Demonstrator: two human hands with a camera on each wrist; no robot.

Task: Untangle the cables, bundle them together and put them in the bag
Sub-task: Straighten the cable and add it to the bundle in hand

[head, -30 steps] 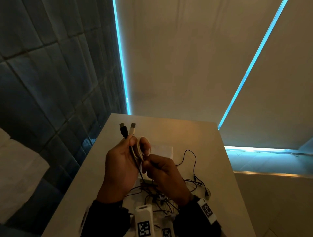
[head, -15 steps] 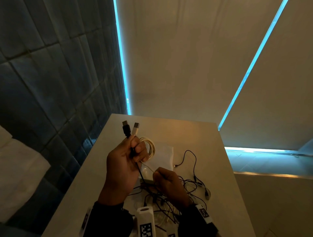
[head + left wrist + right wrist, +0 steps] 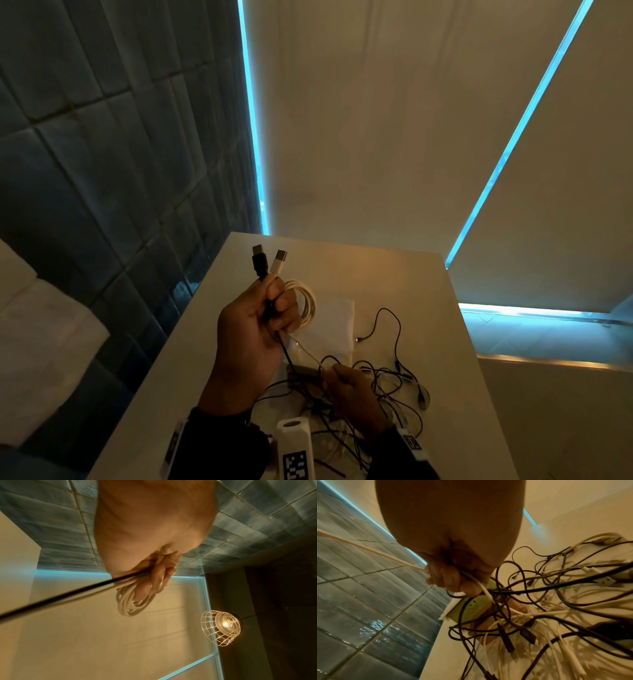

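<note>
Left hand (image 3: 255, 329), raised over the pale tabletop (image 3: 394, 274): grip clenched on a coiled cream round cable (image 3: 305, 303) and a thin black cable (image 3: 286, 353), apparently to keep wound turns from loosening. Their USB plugs (image 3: 269, 262) point up beyond the grip; the coil hangs beside its fingers. Right hand (image 3: 352, 394), lower, pinches the cream cable's free run, stretched lengthwise between both grips, likely feeding it from the tangled heap of black and white cables (image 3: 565, 601) beneath.

The left hand (image 3: 253, 329) hides where the white cable (image 3: 306, 301) coil is gripped.
</note>
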